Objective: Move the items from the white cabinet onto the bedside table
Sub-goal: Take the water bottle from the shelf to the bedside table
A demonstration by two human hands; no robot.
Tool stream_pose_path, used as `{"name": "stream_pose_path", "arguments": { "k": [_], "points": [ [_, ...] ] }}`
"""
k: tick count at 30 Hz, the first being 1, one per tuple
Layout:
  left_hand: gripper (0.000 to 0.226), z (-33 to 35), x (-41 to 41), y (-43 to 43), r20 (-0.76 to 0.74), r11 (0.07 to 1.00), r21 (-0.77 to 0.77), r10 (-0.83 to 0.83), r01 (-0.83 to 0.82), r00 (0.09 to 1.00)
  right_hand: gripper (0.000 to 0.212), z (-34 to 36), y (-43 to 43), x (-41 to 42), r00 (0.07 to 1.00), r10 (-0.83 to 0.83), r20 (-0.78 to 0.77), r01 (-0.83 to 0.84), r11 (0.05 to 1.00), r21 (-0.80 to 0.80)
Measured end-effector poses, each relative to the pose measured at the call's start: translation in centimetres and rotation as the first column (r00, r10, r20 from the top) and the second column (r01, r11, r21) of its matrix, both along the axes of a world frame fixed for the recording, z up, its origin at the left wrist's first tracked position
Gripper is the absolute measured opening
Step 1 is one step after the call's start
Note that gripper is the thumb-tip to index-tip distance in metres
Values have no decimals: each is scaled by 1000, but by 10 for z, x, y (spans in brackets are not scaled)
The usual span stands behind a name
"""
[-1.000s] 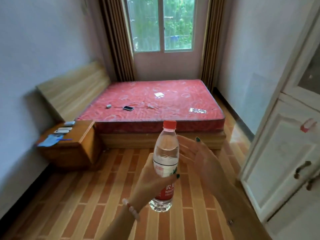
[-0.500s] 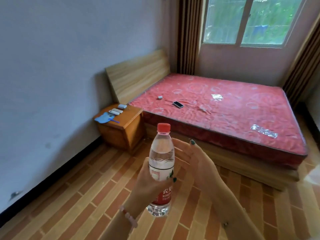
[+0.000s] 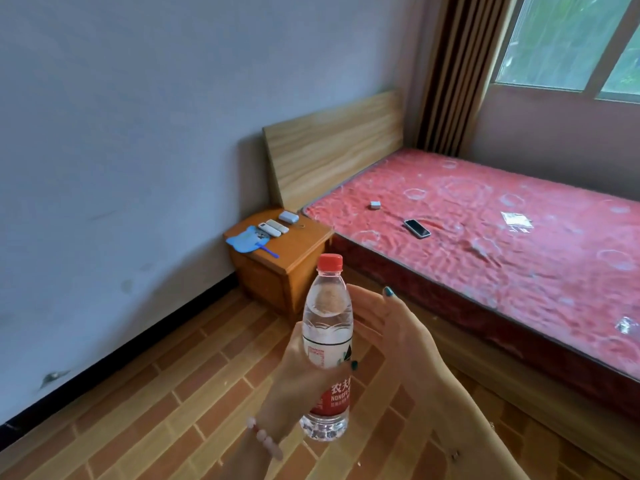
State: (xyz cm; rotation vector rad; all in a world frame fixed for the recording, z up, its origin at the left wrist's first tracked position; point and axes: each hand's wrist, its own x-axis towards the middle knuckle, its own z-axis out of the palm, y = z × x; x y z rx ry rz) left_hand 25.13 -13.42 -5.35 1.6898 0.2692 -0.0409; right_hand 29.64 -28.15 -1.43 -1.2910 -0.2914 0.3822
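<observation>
Bedroom floor [image 3: 156,410] | left hand [image 3: 298,372] grips water bottle [image 3: 327,327] | right hand [image 3: 398,327] flat-fingered just beside it

Light: soft daylight from the window [image 3: 568,39], fairly bright.
Shadows: faint one on the wall [image 3: 138,133] beside the headboard [image 3: 332,147], away from the window.
Distortion: lines bend toward the edges.
Focus: slightly soft overall.

A fan [image 3: 247,240] fills the tabletop's [image 3: 302,244] 9 o'clock side, two remotes [image 3: 273,229] lie at 11, a white box [image 3: 288,217] at 12. Bare wood runs from 3 to 6 o'clock. The bed [image 3: 485,244] closes it in at 2, the wall [image 3: 138,168] at 10. Open floor [image 3: 207,358] lies between bottle [image 3: 327,323] and tabletop.
</observation>
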Motion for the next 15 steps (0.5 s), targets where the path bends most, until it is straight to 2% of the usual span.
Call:
{"name": "stream_pose_path", "arguments": {
  "k": [4, 10, 15],
  "points": [
    [59, 7, 73, 40, -4, 999, -36, 5, -5, 1000, 54, 6, 40, 76, 1000, 23, -6, -23, 1000, -6],
    [61, -3, 158, 95, 4, 997, 8, 74, -74, 997, 49, 2, 93, 168, 995, 94, -27, -94, 996, 11],
    [76, -27, 211, 122, -19, 987, 58, 149, -148, 989, 47, -13, 126, 229, 985, 154, -77, -154, 988, 7]
  ]
}}
